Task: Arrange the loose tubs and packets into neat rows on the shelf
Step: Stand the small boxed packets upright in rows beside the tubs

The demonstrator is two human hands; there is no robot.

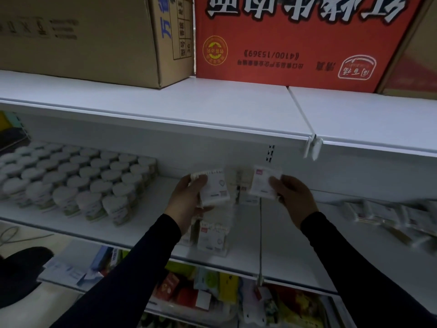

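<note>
My left hand (186,200) grips a white packet (214,189) above the middle white shelf (151,223). My right hand (293,197) pinches a second white packet (262,183) a little to the right, at the same height. Between and behind them stand more white packets (238,183), blurred. Below my left hand, several packets (211,237) stand in a row near the shelf's front edge. Left on the same shelf, white-lidded tubs (78,178) stand in neat rows. Loose packets (390,218) lie scattered at the right, blurred.
A brown carton (89,36) and a red carton (295,39) sit on the top shelf (212,102). A wire divider (260,237) runs front to back on the middle shelf. The lower shelf holds colourful packs (220,287). A dark shape (19,275) is at lower left.
</note>
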